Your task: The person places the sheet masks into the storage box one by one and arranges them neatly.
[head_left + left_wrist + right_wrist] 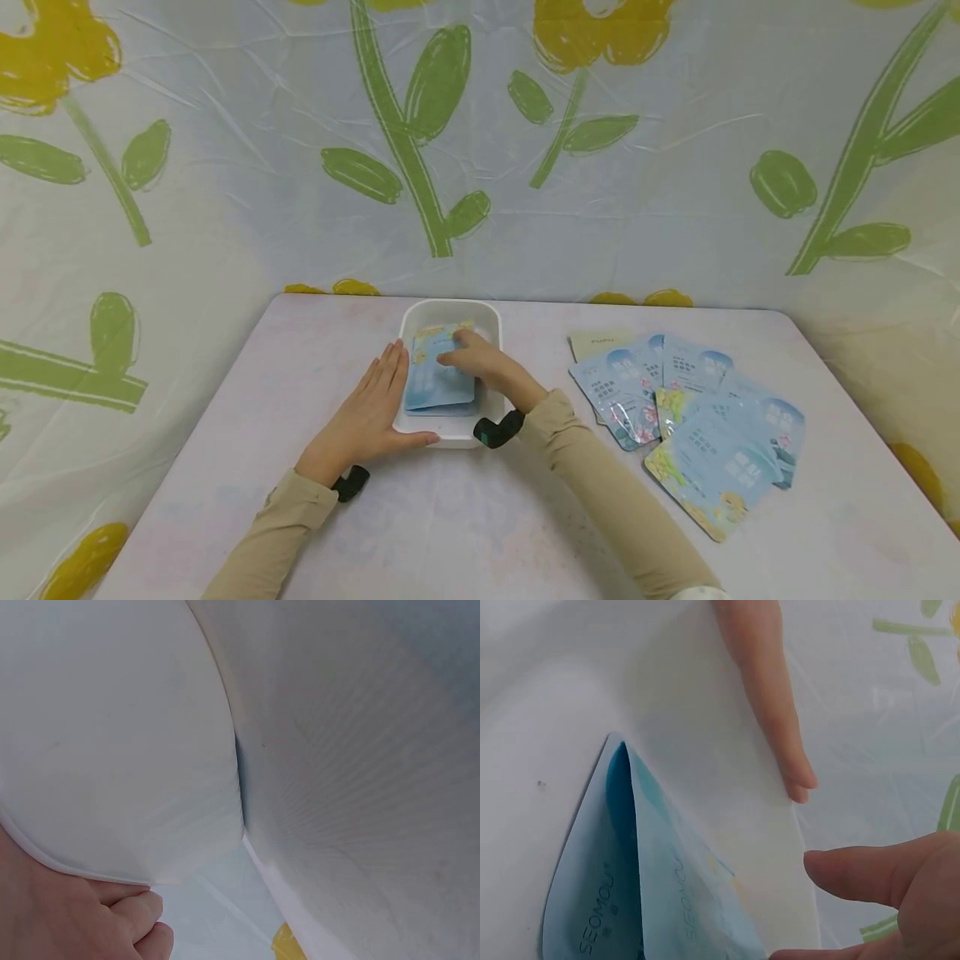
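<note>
two or more blue sachets (441,385) are laid inside the white tray (442,427); long axis is aligned with the tray's, near end to far, the yellow-printed end pointed to the far end. near edges are parted. the tray's left side is touched by the left hand (370,411), fingers straight, thumb spread. over the tray, the right hand (486,362) is held, thumb and forefinger spread apart. more packets (723,454) are fanned right of the tray.

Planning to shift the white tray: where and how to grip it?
Grip the tray by the outside of both long sides, coming from left and right, probably: it is longer front to back, and packets sit inside, so outside contact should spare them.
</note>
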{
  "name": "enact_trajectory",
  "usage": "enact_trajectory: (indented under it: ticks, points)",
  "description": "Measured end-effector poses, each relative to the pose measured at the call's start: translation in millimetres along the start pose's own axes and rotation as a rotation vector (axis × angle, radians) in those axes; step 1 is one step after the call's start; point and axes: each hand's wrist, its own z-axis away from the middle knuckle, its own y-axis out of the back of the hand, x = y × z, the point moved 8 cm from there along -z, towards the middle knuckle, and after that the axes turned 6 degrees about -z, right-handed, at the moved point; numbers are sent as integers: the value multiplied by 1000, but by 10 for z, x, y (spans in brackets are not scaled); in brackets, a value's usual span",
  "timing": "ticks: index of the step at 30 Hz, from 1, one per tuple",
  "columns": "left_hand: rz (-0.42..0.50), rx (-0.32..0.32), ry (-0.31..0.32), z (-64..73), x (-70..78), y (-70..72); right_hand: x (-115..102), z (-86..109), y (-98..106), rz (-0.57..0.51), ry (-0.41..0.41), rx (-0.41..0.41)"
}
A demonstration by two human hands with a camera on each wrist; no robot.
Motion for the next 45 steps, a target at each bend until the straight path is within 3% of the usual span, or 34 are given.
enact_trajectory:
  ticks: [6, 17, 26, 37, 45]
  points:
    - [-8, -2, -1, 0, -13, 10, 49, 31, -39, -86, -72, -37]
    - [12, 8, -12, 0, 10, -3, 106, 106, -60, -147, -104, 3]
    - [10, 12, -11, -5, 12, 2, 155, 162, -11, -344, -167, -30]
    - [15, 4, -6, -6, 12, 20, 150, 210, -30, -330, -149, -21]
    - [10, 2, -2, -6, 12, 12, 95, 236, -21, -359, -104, -58]
